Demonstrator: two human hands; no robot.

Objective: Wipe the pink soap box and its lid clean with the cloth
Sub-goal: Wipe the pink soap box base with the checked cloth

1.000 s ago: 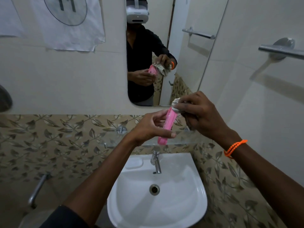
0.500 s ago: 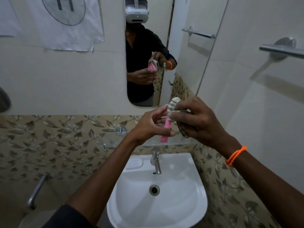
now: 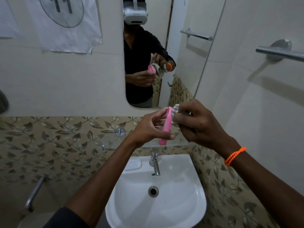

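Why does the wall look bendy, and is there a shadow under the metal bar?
Head view: the wide lens bows the edges, so the mirror side slants; the towel bar casts a soft grey shadow on the wall below; the hands and pink soap box piece look sharp.

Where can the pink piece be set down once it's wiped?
Two bare spots show: the shallow soap recess on the sink rim left of the tap, and the glass shelf left of the left hand. The shelf's right part is hidden behind both hands, with the right hand pressing the cloth on the pink piece.
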